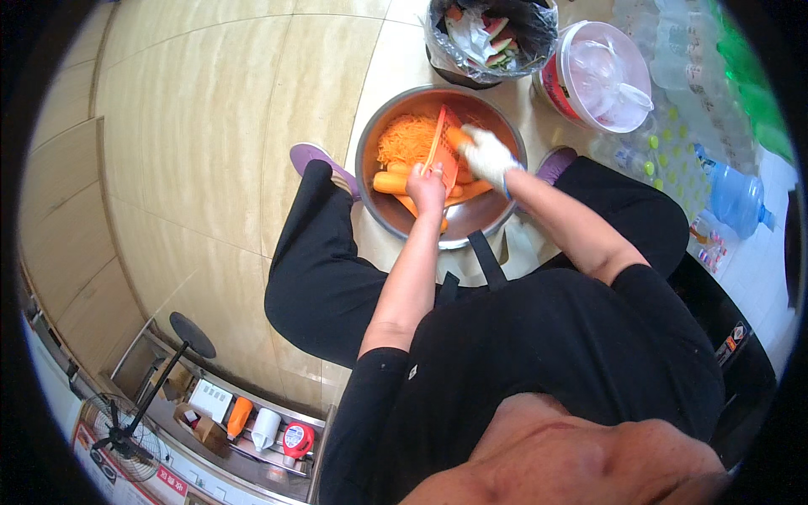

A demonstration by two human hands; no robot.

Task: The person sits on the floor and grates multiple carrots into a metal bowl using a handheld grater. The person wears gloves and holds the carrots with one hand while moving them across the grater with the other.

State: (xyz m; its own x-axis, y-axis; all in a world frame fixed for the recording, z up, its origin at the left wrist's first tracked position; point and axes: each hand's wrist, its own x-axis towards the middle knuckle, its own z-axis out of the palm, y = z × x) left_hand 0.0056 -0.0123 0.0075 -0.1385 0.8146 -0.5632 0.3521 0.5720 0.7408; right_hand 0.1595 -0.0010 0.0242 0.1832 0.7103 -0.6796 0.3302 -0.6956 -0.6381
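Note:
A wide steel bowl (pixel 471 224) stands on the floor between my feet. My left hand (pixel 427 187) is closed round the near end of an orange grater (pixel 442 153), which leans inside the bowl. In a white glove, my right hand (pixel 486 156) grips a carrot (pixel 458 138) against the grater's right face. Shredded carrot (pixel 406 140) is heaped in the bowl left of the grater. Peeled whole carrots (pixel 390 183) lie beside my left hand, some partly hidden under it and the grater.
Beyond the bowl stands a bin (pixel 436 61) lined with a plastic bag, holding watermelon rinds. A white bucket (pixel 579 88) with a plastic bag inside is at its right. Bottles and a blue water jug (pixel 737 200) lie farther right. A standing fan (pixel 126 433) is at lower left.

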